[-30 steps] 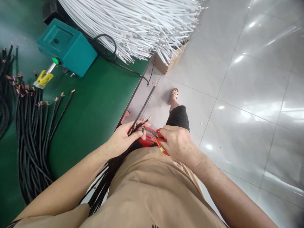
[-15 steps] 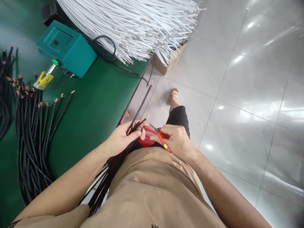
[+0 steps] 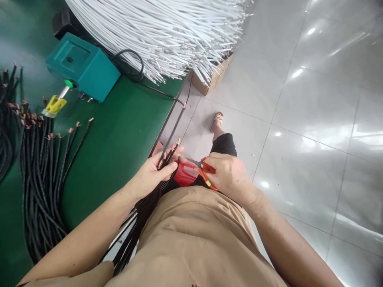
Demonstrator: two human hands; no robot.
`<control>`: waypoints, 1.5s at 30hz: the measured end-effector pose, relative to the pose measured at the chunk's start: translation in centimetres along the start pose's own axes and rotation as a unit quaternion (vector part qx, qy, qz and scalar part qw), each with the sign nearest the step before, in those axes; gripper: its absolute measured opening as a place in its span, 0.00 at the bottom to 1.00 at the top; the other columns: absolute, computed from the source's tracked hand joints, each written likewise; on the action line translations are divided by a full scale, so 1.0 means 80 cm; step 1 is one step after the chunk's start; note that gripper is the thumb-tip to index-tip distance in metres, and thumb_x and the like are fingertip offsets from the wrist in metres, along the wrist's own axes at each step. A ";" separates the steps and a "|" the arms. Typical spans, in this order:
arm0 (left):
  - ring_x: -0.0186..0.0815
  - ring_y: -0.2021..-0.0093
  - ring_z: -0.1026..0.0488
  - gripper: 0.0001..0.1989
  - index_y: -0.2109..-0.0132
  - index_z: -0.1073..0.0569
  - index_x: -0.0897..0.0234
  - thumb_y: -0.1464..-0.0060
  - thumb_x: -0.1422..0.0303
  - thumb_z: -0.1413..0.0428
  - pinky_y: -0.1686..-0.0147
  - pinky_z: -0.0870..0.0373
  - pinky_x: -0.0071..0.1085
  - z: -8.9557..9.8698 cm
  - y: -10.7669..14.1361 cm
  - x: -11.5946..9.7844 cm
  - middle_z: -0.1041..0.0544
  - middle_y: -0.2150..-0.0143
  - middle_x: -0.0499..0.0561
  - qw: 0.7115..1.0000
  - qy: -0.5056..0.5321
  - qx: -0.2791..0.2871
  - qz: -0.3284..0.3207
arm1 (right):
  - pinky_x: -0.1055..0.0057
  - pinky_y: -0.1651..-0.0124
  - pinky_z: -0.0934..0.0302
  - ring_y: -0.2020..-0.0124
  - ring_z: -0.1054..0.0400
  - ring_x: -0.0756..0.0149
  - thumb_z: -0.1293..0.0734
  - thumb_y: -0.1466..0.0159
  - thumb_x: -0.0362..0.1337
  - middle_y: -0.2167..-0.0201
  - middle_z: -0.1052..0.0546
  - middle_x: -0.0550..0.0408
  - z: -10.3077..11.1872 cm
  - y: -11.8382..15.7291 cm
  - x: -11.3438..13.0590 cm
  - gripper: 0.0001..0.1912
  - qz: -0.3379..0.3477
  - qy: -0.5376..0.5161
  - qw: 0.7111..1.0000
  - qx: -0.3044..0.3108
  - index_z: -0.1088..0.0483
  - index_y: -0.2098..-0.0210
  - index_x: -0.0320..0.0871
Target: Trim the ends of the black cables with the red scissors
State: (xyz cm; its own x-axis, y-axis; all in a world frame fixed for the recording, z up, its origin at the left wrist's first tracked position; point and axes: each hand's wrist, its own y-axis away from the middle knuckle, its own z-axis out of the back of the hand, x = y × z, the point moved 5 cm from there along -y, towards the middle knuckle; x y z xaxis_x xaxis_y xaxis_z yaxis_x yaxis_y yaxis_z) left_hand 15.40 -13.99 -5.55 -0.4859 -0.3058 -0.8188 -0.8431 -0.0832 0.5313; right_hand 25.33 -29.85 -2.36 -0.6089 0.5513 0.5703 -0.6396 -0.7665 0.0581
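Note:
In the head view, my left hand [image 3: 154, 171] is closed around several black cables [image 3: 151, 203], whose bundle hangs down past my forearm. Coloured inner wires show at their cut ends, and one cable sticks out farther than the others. My right hand [image 3: 229, 171] grips a pair of pliers [image 3: 209, 171] with orange-red handles and a yellow band. The dark jaws point left toward the cable ends; whether they touch a wire I cannot tell. Behind the pliers, over my lap, lies something red and shiny [image 3: 186, 174].
On the green table [image 3: 119, 139] at the left stand a teal box-shaped device [image 3: 85, 67] with a yellow tip and a pile of black cables [image 3: 42, 179]. White cables [image 3: 161, 36] spread across the far end, above a cardboard box [image 3: 214, 81]. Grey floor tiles [image 3: 305, 119] lie at the right.
My left hand and the cables have shifted slightly left. The pliers' handles are now spread wider apart in my right hand.

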 end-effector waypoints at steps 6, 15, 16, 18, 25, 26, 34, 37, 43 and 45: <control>0.29 0.70 0.40 0.20 0.44 0.28 0.60 0.43 0.62 0.44 0.75 0.45 0.26 -0.003 -0.002 -0.004 0.29 0.65 0.53 0.999 0.035 0.013 -0.019 | 0.74 0.76 0.53 0.79 0.50 0.75 0.33 0.41 0.45 0.82 0.39 0.62 0.010 -0.018 0.000 0.19 -0.137 -0.245 0.954 -0.104 0.37 0.82 0.41; 0.28 0.72 0.39 0.22 0.43 0.29 0.63 0.42 0.59 0.47 0.71 0.43 0.28 -0.005 0.000 0.001 0.34 0.70 0.48 0.999 0.011 0.039 -0.001 | 0.76 0.74 0.45 0.79 0.41 0.75 0.32 0.44 0.41 0.81 0.33 0.62 0.000 -0.051 0.020 0.09 -0.217 -0.488 0.839 -0.105 0.25 0.71 0.40; 0.28 0.73 0.39 0.22 0.44 0.28 0.63 0.42 0.59 0.47 0.71 0.43 0.28 -0.005 0.000 0.001 0.34 0.70 0.48 0.999 0.008 0.041 -0.002 | 0.76 0.74 0.44 0.79 0.40 0.75 0.31 0.44 0.41 0.81 0.33 0.62 -0.003 -0.054 0.022 0.09 -0.214 -0.510 0.828 -0.090 0.26 0.71 0.40; 0.28 0.73 0.39 0.21 0.45 0.27 0.64 0.41 0.59 0.47 0.70 0.41 0.28 -0.005 0.000 0.004 0.33 0.71 0.48 0.999 -0.002 0.041 0.000 | 0.76 0.75 0.43 0.80 0.38 0.75 0.30 0.45 0.42 0.82 0.33 0.63 -0.010 -0.058 0.025 0.09 -0.207 -0.561 0.800 -0.051 0.27 0.73 0.41; 0.37 0.52 0.30 0.21 0.46 0.27 0.62 0.42 0.56 0.48 0.49 0.36 0.32 0.005 0.001 -0.010 0.24 0.52 0.55 0.991 -0.051 -0.088 -0.088 | 0.78 0.79 0.50 0.83 0.44 0.78 0.29 0.46 0.40 0.84 0.35 0.63 -0.023 -0.055 0.020 0.12 -0.219 -0.584 0.781 -0.018 0.30 0.79 0.40; 0.37 0.53 0.29 0.22 0.45 0.27 0.62 0.42 0.56 0.47 0.51 0.35 0.31 0.006 0.001 -0.012 0.24 0.53 0.55 0.988 -0.068 -0.101 -0.095 | 0.78 0.79 0.50 0.83 0.45 0.78 0.29 0.46 0.40 0.85 0.35 0.63 -0.026 -0.054 0.021 0.12 -0.218 -0.591 0.777 -0.011 0.30 0.79 0.40; 0.23 0.75 0.39 0.24 0.46 0.27 0.58 0.52 0.64 0.37 0.79 0.42 0.19 0.010 0.000 -0.005 0.30 0.65 0.46 0.993 0.013 -0.106 -0.049 | 0.75 0.77 0.48 0.81 0.41 0.75 0.30 0.45 0.44 0.83 0.33 0.62 -0.048 -0.049 0.027 0.11 -0.212 -0.624 0.752 0.032 0.28 0.75 0.42; 0.22 0.74 0.39 0.24 0.46 0.27 0.53 0.52 0.65 0.37 0.80 0.44 0.18 0.007 0.000 -0.005 0.32 0.65 0.46 0.993 0.061 -0.093 -0.047 | 0.75 0.76 0.48 0.81 0.43 0.76 0.29 0.45 0.45 0.83 0.34 0.63 -0.049 -0.048 0.024 0.12 -0.205 -0.625 0.753 0.027 0.28 0.75 0.42; 0.22 0.76 0.44 0.20 0.47 0.26 0.54 0.50 0.65 0.39 0.82 0.46 0.18 0.001 0.002 -0.005 0.33 0.67 0.45 0.995 0.069 -0.061 -0.034 | 0.74 0.75 0.49 0.80 0.43 0.76 0.30 0.45 0.45 0.83 0.33 0.62 -0.055 -0.038 0.025 0.13 -0.219 -0.625 0.748 0.044 0.29 0.76 0.41; 0.22 0.76 0.44 0.20 0.48 0.26 0.55 0.50 0.65 0.39 0.82 0.46 0.18 0.001 0.002 -0.005 0.33 0.67 0.45 0.996 0.064 -0.056 -0.032 | 0.74 0.76 0.50 0.81 0.44 0.76 0.30 0.45 0.45 0.83 0.33 0.62 -0.056 -0.034 0.026 0.13 -0.222 -0.612 0.757 0.052 0.29 0.76 0.41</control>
State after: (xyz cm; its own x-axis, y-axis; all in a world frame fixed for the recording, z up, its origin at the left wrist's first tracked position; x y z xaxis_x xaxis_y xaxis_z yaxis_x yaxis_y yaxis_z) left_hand 15.48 -13.80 -5.13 -0.3917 -0.4151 -0.8211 -0.8369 -0.2100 0.5054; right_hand 23.68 -25.16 -5.04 0.5869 0.0940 0.8042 -0.5739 -0.6522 0.4951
